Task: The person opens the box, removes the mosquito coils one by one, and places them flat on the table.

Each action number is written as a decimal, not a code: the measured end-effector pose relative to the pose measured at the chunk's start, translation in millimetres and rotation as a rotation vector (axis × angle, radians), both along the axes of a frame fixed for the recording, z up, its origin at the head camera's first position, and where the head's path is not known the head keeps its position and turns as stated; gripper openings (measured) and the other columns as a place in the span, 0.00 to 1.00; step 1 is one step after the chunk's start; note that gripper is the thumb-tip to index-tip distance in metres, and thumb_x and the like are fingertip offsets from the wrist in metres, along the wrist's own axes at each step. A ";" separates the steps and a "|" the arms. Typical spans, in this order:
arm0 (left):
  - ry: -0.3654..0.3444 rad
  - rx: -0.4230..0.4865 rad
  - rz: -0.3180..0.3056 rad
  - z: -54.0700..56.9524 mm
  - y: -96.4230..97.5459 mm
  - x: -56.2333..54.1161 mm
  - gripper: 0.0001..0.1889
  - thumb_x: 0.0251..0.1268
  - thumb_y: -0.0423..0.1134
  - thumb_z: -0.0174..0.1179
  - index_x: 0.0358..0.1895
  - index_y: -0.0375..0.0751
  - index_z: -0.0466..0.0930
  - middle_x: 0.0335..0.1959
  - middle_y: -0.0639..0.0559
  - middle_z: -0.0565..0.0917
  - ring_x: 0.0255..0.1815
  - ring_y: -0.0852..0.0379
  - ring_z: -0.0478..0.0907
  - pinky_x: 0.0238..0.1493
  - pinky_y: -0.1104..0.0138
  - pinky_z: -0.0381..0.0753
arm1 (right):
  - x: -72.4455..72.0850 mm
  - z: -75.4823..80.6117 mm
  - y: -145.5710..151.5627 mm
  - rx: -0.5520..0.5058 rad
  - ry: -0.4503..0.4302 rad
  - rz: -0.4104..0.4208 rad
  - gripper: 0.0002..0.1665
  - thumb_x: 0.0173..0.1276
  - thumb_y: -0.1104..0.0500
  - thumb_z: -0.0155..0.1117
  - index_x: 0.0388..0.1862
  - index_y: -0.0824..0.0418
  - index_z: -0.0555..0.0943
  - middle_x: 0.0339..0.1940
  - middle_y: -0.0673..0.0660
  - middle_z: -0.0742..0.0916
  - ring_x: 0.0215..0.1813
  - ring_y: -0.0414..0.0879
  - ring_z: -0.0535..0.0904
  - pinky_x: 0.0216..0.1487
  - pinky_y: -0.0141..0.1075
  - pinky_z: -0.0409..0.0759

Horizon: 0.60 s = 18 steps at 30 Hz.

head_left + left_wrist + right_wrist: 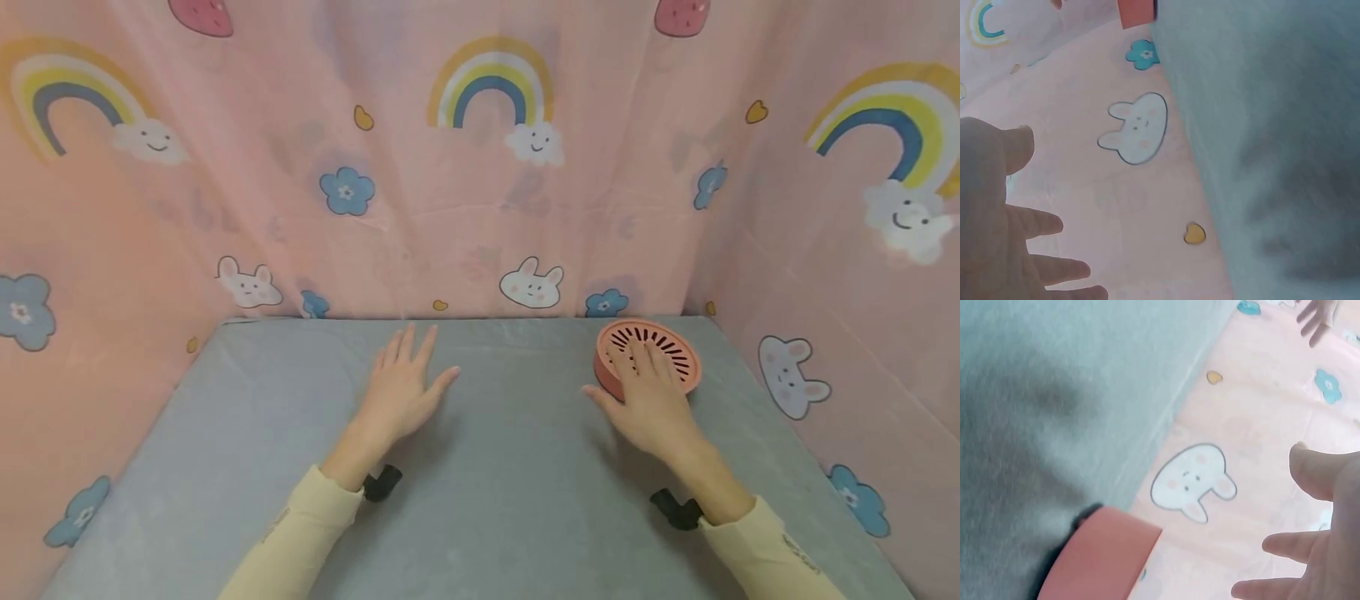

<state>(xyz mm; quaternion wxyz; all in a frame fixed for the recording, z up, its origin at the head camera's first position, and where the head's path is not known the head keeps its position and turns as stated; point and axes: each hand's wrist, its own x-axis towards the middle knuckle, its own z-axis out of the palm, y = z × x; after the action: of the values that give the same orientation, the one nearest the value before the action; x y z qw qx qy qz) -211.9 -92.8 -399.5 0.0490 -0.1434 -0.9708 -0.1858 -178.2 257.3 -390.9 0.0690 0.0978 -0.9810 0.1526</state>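
Observation:
A round coral-pink case (686, 354) with a lid of radiating slots stands at the back right of the grey-covered table. In the head view my right hand (651, 404), fingers straight and spread, overlaps its near part. The right wrist view shows that hand (1316, 531) apart from the case's smooth side wall (1100, 556), holding nothing. My left hand (399, 396) is over the table left of centre, fingers extended and thumb out, with nothing in it. At the top of the left wrist view a bit of the case (1137, 12) appears, well away from the left hand (997, 219).
The table (495, 467) has a soft grey cover. A pink curtain (420, 242) with rainbows, rabbits and flowers encloses its back and both sides. The case sits close to the back edge. A black strap piece (382, 483) shows at the left wrist, another (677, 510) at the right.

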 end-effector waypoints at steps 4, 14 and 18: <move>0.014 0.029 -0.007 4.2 13.8 -5.4 0.40 0.78 0.66 0.41 0.83 0.45 0.50 0.81 0.34 0.51 0.80 0.35 0.49 0.79 0.43 0.51 | -2.3 2.1 8.4 -0.008 0.040 -0.017 0.51 0.76 0.35 0.55 0.77 0.74 0.59 0.76 0.79 0.59 0.78 0.75 0.48 0.75 0.71 0.43; 0.016 0.170 -0.035 7.1 56.4 -21.1 0.36 0.80 0.62 0.43 0.81 0.44 0.57 0.79 0.38 0.60 0.78 0.38 0.57 0.76 0.44 0.60 | -9.3 6.4 30.6 -0.121 0.166 -0.045 0.40 0.78 0.46 0.57 0.74 0.75 0.64 0.71 0.79 0.67 0.73 0.76 0.58 0.70 0.72 0.55; 0.041 0.208 -0.049 2.3 71.1 -25.9 0.35 0.80 0.60 0.45 0.79 0.43 0.60 0.77 0.40 0.64 0.76 0.39 0.61 0.74 0.45 0.64 | -12.7 3.8 43.1 -0.146 0.154 -0.097 0.39 0.80 0.44 0.53 0.74 0.73 0.64 0.71 0.78 0.68 0.72 0.75 0.60 0.69 0.72 0.58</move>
<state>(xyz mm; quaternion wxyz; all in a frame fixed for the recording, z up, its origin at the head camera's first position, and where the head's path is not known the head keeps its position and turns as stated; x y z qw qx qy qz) -237.8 -21.7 -397.1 0.0786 -0.1651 -0.9413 -0.2836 -190.9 300.4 -387.1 0.1582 0.0562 -0.9627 0.2123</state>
